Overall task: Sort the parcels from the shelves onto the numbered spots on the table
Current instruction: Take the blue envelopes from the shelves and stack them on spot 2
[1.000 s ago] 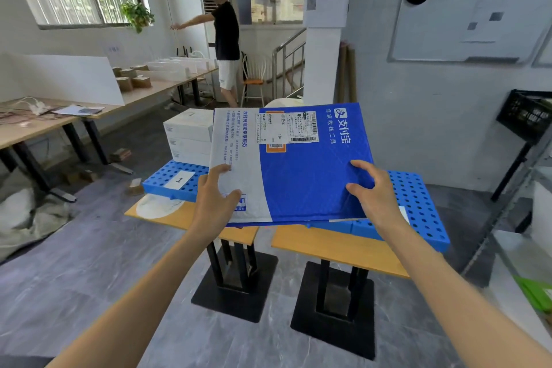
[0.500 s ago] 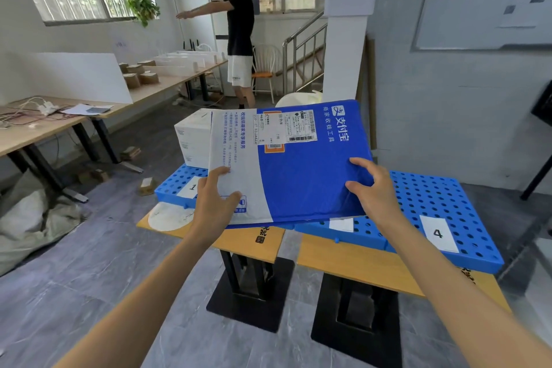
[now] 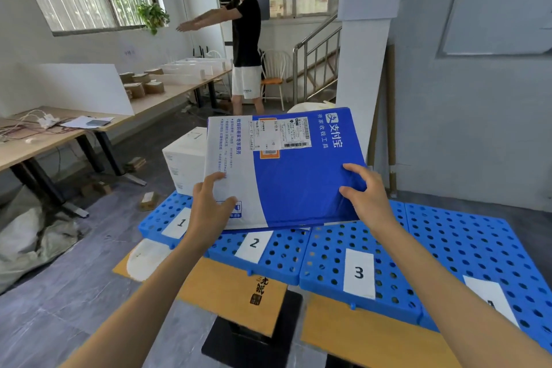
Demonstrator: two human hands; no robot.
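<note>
- We are holding the blue-and-white parcel (image 3: 286, 170) nearly flat in the air above the blue mats (image 3: 466, 248), over spot 2 (image 3: 254, 243) — likely so that its shipping label faces us.
- Our left hand (image 3: 209, 209) is gripping the white corner and our right hand (image 3: 367, 197) the blue edge, with the fingers curled on it.

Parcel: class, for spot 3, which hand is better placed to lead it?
Probably the right hand: it grips the parcel at its blue end nearest label 3; the left hand holds the white end by label 1.
</note>
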